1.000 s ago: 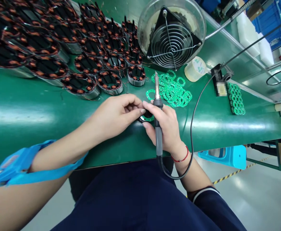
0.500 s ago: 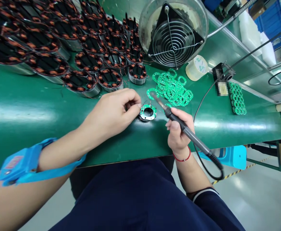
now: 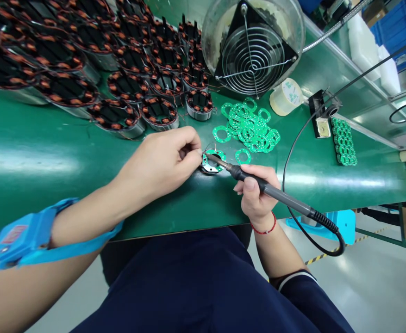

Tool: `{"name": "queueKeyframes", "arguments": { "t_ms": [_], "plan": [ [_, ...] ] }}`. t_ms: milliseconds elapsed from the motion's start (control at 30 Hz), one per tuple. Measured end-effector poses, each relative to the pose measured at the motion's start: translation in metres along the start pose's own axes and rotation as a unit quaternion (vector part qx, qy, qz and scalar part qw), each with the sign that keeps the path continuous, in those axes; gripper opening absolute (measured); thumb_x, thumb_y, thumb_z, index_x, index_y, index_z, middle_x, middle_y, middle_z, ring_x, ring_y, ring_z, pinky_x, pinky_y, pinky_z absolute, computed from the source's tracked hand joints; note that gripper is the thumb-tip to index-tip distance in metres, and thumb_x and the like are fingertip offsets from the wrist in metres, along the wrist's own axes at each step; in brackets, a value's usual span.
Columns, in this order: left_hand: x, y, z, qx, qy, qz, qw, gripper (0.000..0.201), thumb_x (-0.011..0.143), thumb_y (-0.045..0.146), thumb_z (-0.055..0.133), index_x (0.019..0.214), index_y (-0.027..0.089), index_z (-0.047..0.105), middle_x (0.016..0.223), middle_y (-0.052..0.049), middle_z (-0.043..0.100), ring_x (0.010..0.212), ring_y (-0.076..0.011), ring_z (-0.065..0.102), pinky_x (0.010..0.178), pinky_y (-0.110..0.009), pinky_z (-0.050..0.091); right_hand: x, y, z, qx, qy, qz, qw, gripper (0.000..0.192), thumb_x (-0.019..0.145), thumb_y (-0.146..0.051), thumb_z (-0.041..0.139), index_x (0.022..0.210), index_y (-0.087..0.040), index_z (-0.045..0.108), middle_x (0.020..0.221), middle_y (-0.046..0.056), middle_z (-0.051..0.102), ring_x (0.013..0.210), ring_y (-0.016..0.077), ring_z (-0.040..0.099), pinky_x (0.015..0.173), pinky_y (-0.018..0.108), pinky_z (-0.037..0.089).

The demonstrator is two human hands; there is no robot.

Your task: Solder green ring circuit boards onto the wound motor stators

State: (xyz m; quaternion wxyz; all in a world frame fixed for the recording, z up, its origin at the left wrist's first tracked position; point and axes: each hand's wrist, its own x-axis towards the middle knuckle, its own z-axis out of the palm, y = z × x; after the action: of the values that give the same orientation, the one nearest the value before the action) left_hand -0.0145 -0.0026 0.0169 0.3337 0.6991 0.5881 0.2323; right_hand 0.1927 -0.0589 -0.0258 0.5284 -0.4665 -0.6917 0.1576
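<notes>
A small motor stator topped by a green ring circuit board (image 3: 212, 163) lies on the green bench (image 3: 50, 162) near its front edge. My left hand (image 3: 161, 159) is closed at the stator's left side, fingertips pinching something thin there, likely solder wire. My right hand (image 3: 256, 192) grips a black soldering iron (image 3: 268, 188) like a pen. The iron's tip rests on the ring board. A blue wrist strap (image 3: 32, 236) wraps my left forearm.
Many copper-wound stators (image 3: 119, 88) crowd the bench's back left. A pile of loose green ring boards (image 3: 249, 127) lies behind the work. A round fume fan (image 3: 254, 46), a tape roll (image 3: 286, 97), a black stand (image 3: 322, 118) and stacked green boards (image 3: 344, 143) stand to the right.
My right hand turned the soldering iron from upright to slanted and brought its tip down onto the ring board. My left hand shifted slightly and stayed at the stator's left side.
</notes>
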Motion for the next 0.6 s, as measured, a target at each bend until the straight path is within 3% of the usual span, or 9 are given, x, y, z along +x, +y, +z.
{"name": "queueKeyframes", "arguments": {
  "t_ms": [100, 200, 333, 433, 500, 600],
  "plan": [
    [0.000, 0.000, 0.001, -0.001, -0.002, 0.007, 1.000, 0.012, 0.082, 0.029, 0.049, 0.074, 0.023, 0.055, 0.068, 0.000, 0.059, 0.064, -0.0178, 0.052, 0.066, -0.032, 0.041, 0.001, -0.001, 0.002, -0.001, 0.010, 0.010, 1.000, 0.028, 0.109, -0.049, 0.048, 0.121, -0.030, 0.064, 0.090, 0.001, 0.078, 0.076, 0.0192, 0.082, 0.066, 0.034, 0.069],
    [0.000, 0.000, 0.001, -0.006, 0.001, 0.019, 1.000, 0.011, 0.081, 0.031, 0.048, 0.074, 0.023, 0.053, 0.068, 0.000, 0.059, 0.064, -0.0175, 0.051, 0.067, -0.032, 0.040, 0.011, -0.006, 0.005, 0.024, -0.018, 0.030, 0.999, 0.035, 0.111, -0.046, 0.042, 0.143, -0.032, 0.050, 0.101, 0.002, 0.080, 0.080, 0.0179, 0.082, 0.078, 0.037, 0.071],
    [0.000, 0.000, 0.002, -0.007, 0.007, 0.027, 1.000, 0.011, 0.080, 0.032, 0.048, 0.075, 0.024, 0.051, 0.069, 0.000, 0.058, 0.065, -0.0179, 0.051, 0.068, -0.032, 0.039, 0.032, -0.014, 0.006, -0.018, -0.178, 0.007, 0.984, 0.043, 0.109, -0.030, 0.046, 0.152, -0.032, 0.041, 0.128, 0.005, 0.078, 0.122, 0.0221, 0.075, 0.108, 0.045, 0.062],
    [0.000, 0.000, 0.002, -0.005, 0.003, 0.026, 1.000, 0.013, 0.082, 0.033, 0.047, 0.074, 0.023, 0.050, 0.070, 0.000, 0.058, 0.067, -0.0176, 0.052, 0.068, -0.032, 0.040, 0.040, -0.014, 0.007, -0.080, -0.289, -0.030, 0.954, 0.057, 0.098, -0.019, 0.054, 0.152, -0.030, 0.040, 0.144, 0.007, 0.070, 0.137, 0.0262, 0.065, 0.114, 0.049, 0.058],
    [0.001, -0.002, 0.002, -0.017, -0.007, 0.018, 1.000, 0.015, 0.084, 0.035, 0.047, 0.077, 0.023, 0.053, 0.072, -0.001, 0.060, 0.069, -0.0180, 0.054, 0.068, -0.032, 0.042, 0.040, -0.011, 0.008, -0.096, -0.306, -0.032, 0.947, 0.064, 0.094, -0.013, 0.051, 0.154, -0.029, 0.037, 0.145, 0.006, 0.069, 0.135, 0.0259, 0.065, 0.113, 0.050, 0.057],
    [0.004, -0.008, 0.001, -0.057, -0.051, -0.002, 0.997, 0.027, 0.085, 0.044, 0.049, 0.096, 0.022, 0.061, 0.084, -0.004, 0.068, 0.076, -0.0213, 0.062, 0.069, -0.033, 0.047, 0.037, -0.003, 0.006, -0.097, -0.266, -0.023, 0.959, 0.063, 0.098, -0.018, 0.053, 0.157, -0.028, 0.034, 0.143, 0.008, 0.070, 0.132, 0.0257, 0.066, 0.115, 0.050, 0.054]
  ]
}}
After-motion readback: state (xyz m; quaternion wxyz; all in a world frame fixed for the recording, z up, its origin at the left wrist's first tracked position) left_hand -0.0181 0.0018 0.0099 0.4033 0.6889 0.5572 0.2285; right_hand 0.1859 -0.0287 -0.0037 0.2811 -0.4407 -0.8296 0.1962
